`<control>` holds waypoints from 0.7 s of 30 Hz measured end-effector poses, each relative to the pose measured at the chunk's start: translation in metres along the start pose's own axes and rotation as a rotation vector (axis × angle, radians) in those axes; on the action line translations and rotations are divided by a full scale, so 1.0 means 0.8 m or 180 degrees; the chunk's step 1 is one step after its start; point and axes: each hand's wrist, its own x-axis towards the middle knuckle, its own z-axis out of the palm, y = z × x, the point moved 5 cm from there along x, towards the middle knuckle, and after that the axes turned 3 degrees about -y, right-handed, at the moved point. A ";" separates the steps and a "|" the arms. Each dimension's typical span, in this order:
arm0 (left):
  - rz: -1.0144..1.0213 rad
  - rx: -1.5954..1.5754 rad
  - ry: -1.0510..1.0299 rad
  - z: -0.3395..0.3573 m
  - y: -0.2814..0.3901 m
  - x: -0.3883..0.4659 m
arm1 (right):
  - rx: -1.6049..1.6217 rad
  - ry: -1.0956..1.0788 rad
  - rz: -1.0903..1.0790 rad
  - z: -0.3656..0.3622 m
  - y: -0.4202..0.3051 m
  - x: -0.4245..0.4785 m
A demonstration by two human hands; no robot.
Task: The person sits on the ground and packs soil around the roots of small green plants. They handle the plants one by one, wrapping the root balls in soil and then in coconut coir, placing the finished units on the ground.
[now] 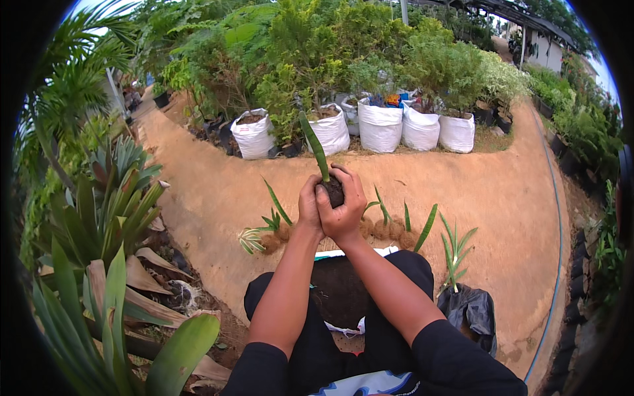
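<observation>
Cupped together in front of me, my left hand (309, 202) and my right hand (346, 203) press around a ball of dark soil (335, 192). A single upright snake plant leaf (315, 143) rises from it, leaning slightly left. The underside of the ball is hidden by my palms. Beyond my forearms, a row of fibrous brown balls (381, 230) with small plants lies on the ground. Between my knees is an open white sack holding dark soil (341, 292).
A black plastic bag (468, 312) stands by my right knee, with a spiky-leaved plant (453, 250) beside it. Several white sacks (380, 126) with shrubs line the far side of the path. A blue hose (555, 247) runs along the right. Broad-leaved plants (109, 307) crowd the left.
</observation>
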 end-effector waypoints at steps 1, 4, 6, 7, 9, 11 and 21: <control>0.0013 -0.0050 -0.0125 0.006 0.004 -0.002 | -0.0017 -0.0022 -0.0016 -0.002 -0.006 0.004; 0.0130 -0.0212 0.0131 0.007 -0.005 0.004 | -0.0140 -0.0198 -0.0037 -0.011 -0.017 0.010; 0.0260 -0.0316 0.0333 0.033 0.004 -0.013 | -0.0087 -0.0358 0.0024 -0.010 -0.014 0.018; 0.0293 -0.0283 0.0276 0.027 0.005 -0.013 | -0.0039 -0.0448 0.0063 -0.008 -0.014 0.020; 0.0370 -0.0190 0.0139 0.017 0.009 -0.013 | -0.0030 -0.0462 -0.0011 -0.010 -0.021 0.017; 0.0455 -0.0035 0.0315 0.010 0.013 -0.015 | -0.0137 -0.0359 -0.0167 -0.012 -0.029 0.015; -0.0024 -0.0073 0.0280 -0.031 0.010 -0.031 | -0.0052 -0.0474 0.0031 0.011 -0.023 -0.013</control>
